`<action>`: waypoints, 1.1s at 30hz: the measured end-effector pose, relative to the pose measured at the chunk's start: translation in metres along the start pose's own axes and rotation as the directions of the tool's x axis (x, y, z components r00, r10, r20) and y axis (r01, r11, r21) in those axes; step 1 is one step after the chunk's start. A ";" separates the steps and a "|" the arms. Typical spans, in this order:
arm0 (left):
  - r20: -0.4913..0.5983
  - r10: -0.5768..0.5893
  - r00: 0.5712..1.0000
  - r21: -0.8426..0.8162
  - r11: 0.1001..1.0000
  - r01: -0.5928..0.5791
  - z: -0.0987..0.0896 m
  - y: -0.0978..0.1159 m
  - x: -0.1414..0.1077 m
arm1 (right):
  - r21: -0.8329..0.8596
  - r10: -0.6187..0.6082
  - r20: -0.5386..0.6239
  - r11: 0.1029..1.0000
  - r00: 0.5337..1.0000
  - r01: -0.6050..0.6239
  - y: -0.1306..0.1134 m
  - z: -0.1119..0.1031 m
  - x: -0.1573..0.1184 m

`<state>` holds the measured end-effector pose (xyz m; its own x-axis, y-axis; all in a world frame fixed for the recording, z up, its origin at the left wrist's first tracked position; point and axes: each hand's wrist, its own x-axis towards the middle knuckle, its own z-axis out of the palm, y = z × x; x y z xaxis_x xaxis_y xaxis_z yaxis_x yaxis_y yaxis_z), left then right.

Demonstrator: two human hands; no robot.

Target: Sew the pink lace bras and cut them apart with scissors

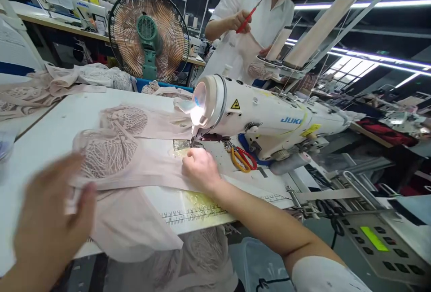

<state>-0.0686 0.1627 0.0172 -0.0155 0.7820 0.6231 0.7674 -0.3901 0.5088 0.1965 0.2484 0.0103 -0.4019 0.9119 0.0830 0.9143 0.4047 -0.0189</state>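
A pale pink bra with lace cups point(109, 155) lies across the white sewing table, its band running to the needle area of a white sewing machine point(266, 117). My right hand point(202, 166) is closed on the band's end just in front of the presser foot. At the left, my left hand point(55, 211) is blurred, its thumb and fingers apart, over the left edge of the bra beside the lace cup. Nothing shows between its fingers. A plain pink part of the fabric point(131, 224) hangs over the table's front edge.
Scissors with red and yellow handles point(243, 158) lie under the machine arm. A large fan point(148, 34) stands behind the table. Garments point(50, 85) are piled at the left. Across the table, a person point(242, 27) holds red-handled scissors and fabric.
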 end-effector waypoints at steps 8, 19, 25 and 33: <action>0.664 0.438 0.606 -0.126 0.865 -0.486 0.117 0.052 0.048 | -0.051 -0.127 0.031 0.990 0.991 0.129 0.019 -0.003 -0.034; 0.673 0.408 0.616 0.092 0.781 -0.618 0.144 0.052 0.074 | 0.113 -0.294 -0.217 0.939 0.931 0.324 0.042 0.009 -0.075; 0.715 0.352 0.604 0.169 0.752 -0.638 0.151 0.059 0.086 | 0.130 -0.299 -0.235 0.933 0.925 0.335 0.044 0.008 -0.065; 0.736 0.321 0.596 0.193 0.744 -0.640 0.155 0.058 0.096 | 0.114 -0.293 -0.195 0.941 0.936 0.318 0.045 0.004 -0.062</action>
<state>0.0744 0.2901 0.0142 0.7092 0.6983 0.0972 0.7045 -0.6967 -0.1352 0.2618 0.2106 0.0005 -0.6338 0.7219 0.2779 0.7269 0.6787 -0.1051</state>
